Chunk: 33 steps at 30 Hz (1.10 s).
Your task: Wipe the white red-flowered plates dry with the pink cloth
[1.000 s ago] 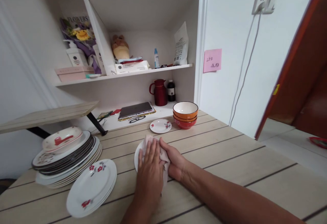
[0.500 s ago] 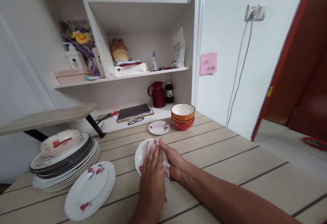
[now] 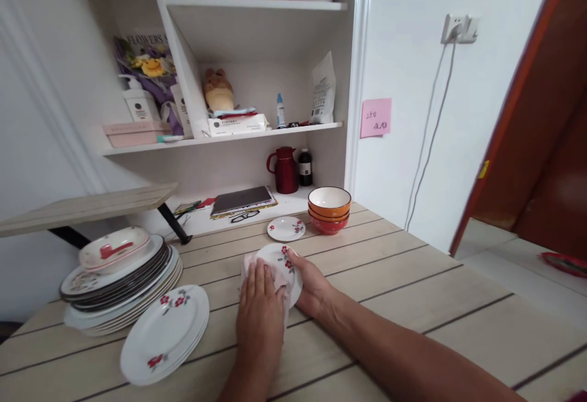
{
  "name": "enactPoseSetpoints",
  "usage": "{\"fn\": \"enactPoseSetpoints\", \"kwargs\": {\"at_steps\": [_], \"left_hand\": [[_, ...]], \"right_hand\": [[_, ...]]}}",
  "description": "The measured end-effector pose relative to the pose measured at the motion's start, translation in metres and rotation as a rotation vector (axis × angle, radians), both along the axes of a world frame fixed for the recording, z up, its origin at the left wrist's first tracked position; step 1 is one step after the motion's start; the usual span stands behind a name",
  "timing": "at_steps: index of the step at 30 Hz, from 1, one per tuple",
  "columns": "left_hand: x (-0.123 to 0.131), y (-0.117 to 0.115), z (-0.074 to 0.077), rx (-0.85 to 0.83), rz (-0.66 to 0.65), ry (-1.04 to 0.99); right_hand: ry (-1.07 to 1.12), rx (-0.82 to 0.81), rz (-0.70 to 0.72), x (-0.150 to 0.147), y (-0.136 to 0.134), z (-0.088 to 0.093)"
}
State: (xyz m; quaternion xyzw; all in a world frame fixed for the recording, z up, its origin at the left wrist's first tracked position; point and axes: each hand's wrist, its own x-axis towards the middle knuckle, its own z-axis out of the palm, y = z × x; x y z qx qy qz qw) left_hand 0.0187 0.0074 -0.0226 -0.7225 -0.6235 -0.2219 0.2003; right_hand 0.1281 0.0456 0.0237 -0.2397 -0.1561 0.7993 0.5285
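Observation:
My right hand (image 3: pixel 312 286) grips the right rim of a small white plate (image 3: pixel 290 270) with red flowers, thumb on top and fingers underneath. My left hand (image 3: pixel 261 301) presses a pale pink cloth (image 3: pixel 247 263) against the plate's left side, its fingers laid over the cloth. Part of the plate is hidden under the cloth and hand. Just beyond lies another small flowered plate (image 3: pixel 286 228). Beside that one stands a stack of orange and red bowls (image 3: pixel 329 209). Left of my hands is a small stack of white flowered plates (image 3: pixel 167 335).
At the far left, a tall stack of plates (image 3: pixel 114 289) carries an oval dish (image 3: pixel 103 261) with a red spoon (image 3: pixel 117 249). Behind it stands a wooden riser (image 3: pixel 92 206). A laptop (image 3: pixel 243 199), glasses (image 3: pixel 245 216) and a red jug (image 3: pixel 285 171) line the shelf's base.
My left hand has slid the cloth leftward across the plate, uncovering the plate's right side and its flowers. My right hand keeps its hold on the rim. The view has shifted slightly.

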Motion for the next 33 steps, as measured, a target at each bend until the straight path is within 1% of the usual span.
{"fn": "enactPoseSetpoints", "kwargs": {"at_steps": [2,4,6,7,11,14,16,19,21,24,26,29,33], "left_hand": [[-0.001,-0.001,0.000,-0.029,-0.050,-0.002],[-0.002,-0.001,0.001,-0.072,-0.115,-0.017],[-0.001,0.000,0.003,-0.139,-0.163,-0.048],[0.000,0.000,0.005,-0.179,-0.176,-0.068],[0.002,0.000,0.010,-0.294,-0.189,-0.141],[0.003,-0.002,0.011,-0.309,-0.180,-0.184],[0.004,-0.002,0.010,-0.302,-0.177,-0.207],[0.004,-0.002,0.009,-0.294,-0.162,-0.243],[0.003,-0.002,0.009,-0.281,-0.115,-0.271],[0.000,-0.002,0.009,-0.266,-0.023,-0.293],[-0.002,-0.002,0.008,-0.271,0.006,-0.301],[-0.002,-0.001,0.006,-0.271,0.006,-0.320],[-0.003,-0.003,0.008,-0.266,-0.018,-0.349]], "right_hand": [[-0.022,0.005,-0.064,-0.001,0.004,-0.003],[-0.096,0.040,-0.139,0.002,0.009,-0.007],[-0.249,0.114,-0.197,0.009,0.013,-0.009],[-0.365,0.169,-0.212,0.014,0.015,-0.009],[-0.622,0.247,-0.116,0.038,0.021,-0.005],[-0.941,0.338,-0.065,0.050,0.024,-0.003],[-1.069,0.365,-0.034,0.053,0.026,-0.003],[-1.089,0.361,0.004,0.055,0.026,-0.004],[-1.077,0.349,0.007,0.057,0.026,-0.002],[-1.053,0.288,-0.056,0.062,0.028,0.003],[-1.031,0.242,-0.123,0.065,0.032,0.006],[-0.986,0.199,-0.181,0.063,0.041,0.008],[-0.931,0.129,-0.202,0.051,0.052,0.002]]}}
